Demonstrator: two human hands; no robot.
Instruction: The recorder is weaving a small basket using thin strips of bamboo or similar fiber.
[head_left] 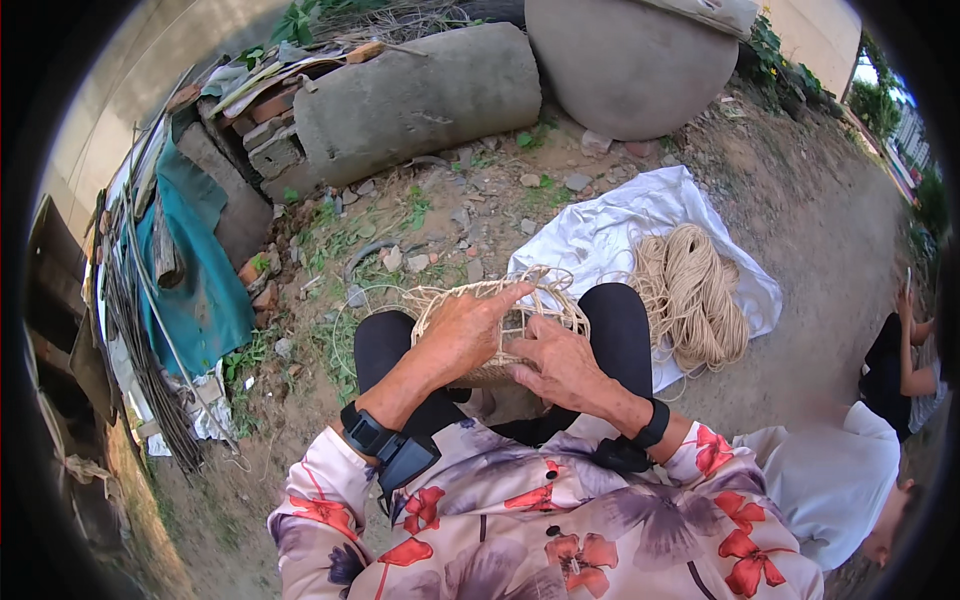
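Half-woven basket (520,320) of pale cord sits on the person's knees, between both hands. Left hand (462,330) lies over its near-left side, fingers curled round the rim, gripping it. Right hand (560,362) presses the basket's lower right edge, fingers bent, pinching strands. Coil of same tan cord (690,295) lies just right of the knees on a white sheet (600,235) spread on bare dirt ground (800,210) with stones, weeds. Outdoors: concrete pipe (420,95), big round boulder (630,60) behind, teal tarp (195,270) on rubble at left. Another person (900,365) sits far right.
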